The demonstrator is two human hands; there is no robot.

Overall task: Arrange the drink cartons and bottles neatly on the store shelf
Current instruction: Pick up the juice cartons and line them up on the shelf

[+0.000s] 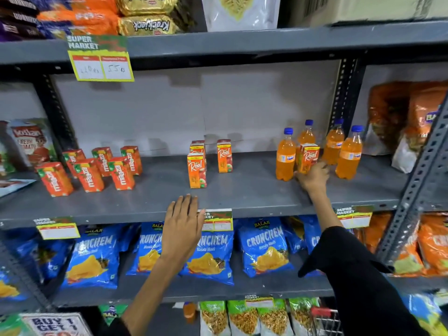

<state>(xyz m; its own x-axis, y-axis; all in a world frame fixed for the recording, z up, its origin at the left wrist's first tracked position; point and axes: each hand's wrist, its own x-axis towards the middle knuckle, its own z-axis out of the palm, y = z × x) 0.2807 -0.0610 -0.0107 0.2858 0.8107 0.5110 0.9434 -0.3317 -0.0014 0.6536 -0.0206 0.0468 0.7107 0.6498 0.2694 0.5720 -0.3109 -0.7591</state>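
On the grey middle shelf [242, 190], several orange Maaza cartons [87, 174] stand in two rows at the left. Three Real juice cartons [196, 169] stand in the middle. At the right, several orange Fanta bottles [349, 154] with blue caps stand in a group. My right hand [314, 177] is closed around another Real carton [308, 157] that stands among the bottles. My left hand [183, 226] hovers flat, fingers apart, at the shelf's front edge below the middle cartons, holding nothing.
Blue Crunchem snack bags [208, 253] fill the shelf below. Orange snack bags [412, 117] sit at the right past a slotted steel upright [344, 98]. Biscuit packs [145, 25] lie on the top shelf. A price tag [100, 59] hangs from it. A cart corner [324, 316] shows at the bottom.
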